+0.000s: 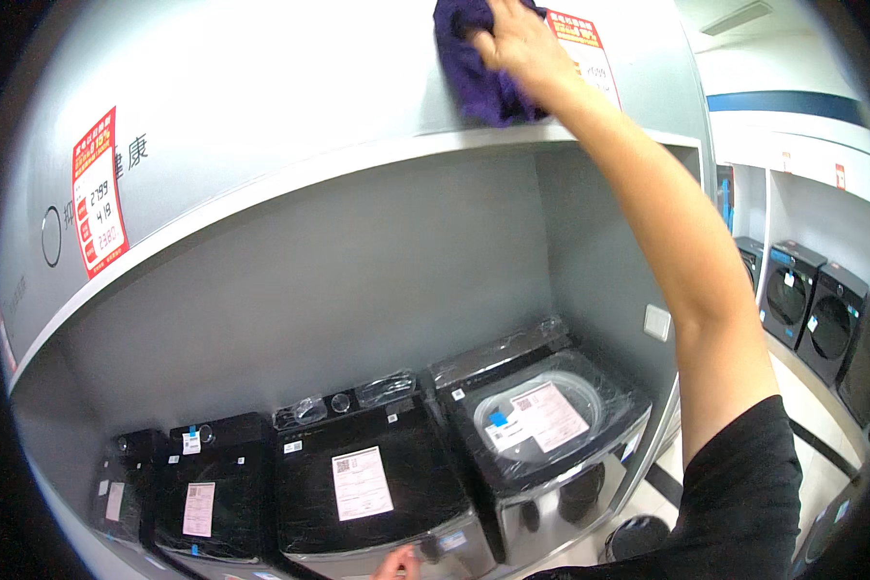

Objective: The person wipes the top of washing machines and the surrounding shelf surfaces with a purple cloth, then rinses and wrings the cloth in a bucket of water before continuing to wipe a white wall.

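My right hand is raised at the top of the view and presses a purple cloth against the grey panel above the alcove. Beside the hand, partly behind my forearm, hangs a red and white price sign. Another price sign is on the panel at the left. Low in the view, my left hand is only partly seen, by the front edge of a black top-loading washing machine; whether it holds anything is not visible.
Several top-loading washing machines under clear film stand in the alcove, among them one with a round window. A white ledge edges the alcove's top. A wall switch is on its right side. Front-loading machines stand farther off at right.
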